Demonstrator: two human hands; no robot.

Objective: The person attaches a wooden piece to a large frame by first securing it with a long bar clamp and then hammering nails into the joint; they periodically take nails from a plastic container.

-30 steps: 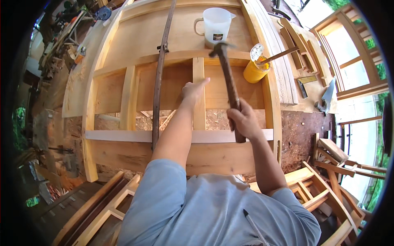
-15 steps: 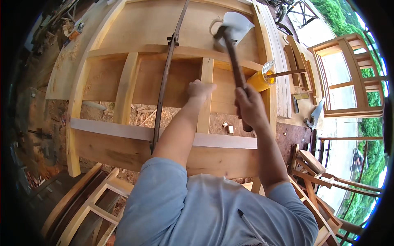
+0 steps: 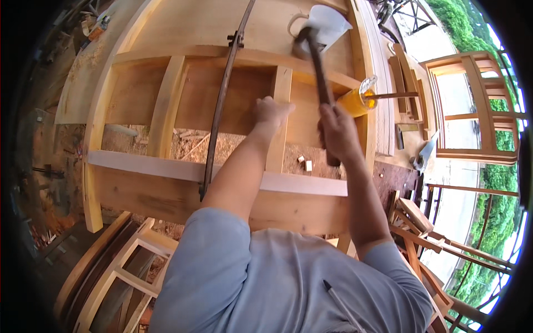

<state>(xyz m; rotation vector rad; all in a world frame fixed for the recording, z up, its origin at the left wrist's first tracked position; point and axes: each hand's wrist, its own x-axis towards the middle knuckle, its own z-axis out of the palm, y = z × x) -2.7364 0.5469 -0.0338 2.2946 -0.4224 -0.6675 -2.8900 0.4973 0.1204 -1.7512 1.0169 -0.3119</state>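
Observation:
A wooden frame [image 3: 189, 51] of pale pieces lies in front of me. My left hand [image 3: 272, 112] grips one of its short crosspieces [image 3: 276, 147], the thumb over the top and the fingers down its left side. My right hand [image 3: 337, 132] is wrapped round the handle of a hammer [image 3: 320, 72]. The hammer's head is blurred and raised, overlapping a white plastic jug [image 3: 327, 25] in the view. A long metal bar clamp [image 3: 221, 105] runs across the frame, left of my left hand. Right of the hammer stands a yellow glue container [image 3: 355, 102] with a stick in it.
At the right, a handsaw [image 3: 426, 152] lies by several wood strips [image 3: 408, 83]. Beyond them stands another wooden frame [image 3: 478, 105]. More frame pieces [image 3: 119, 272] lean at the lower left. Small wood blocks [image 3: 308, 165] and shavings lie on the ground below.
The view has shifted slightly. My left hand keeps its place on the crosspiece, and the hammer stays raised in my right hand, its head blurred in both frames.

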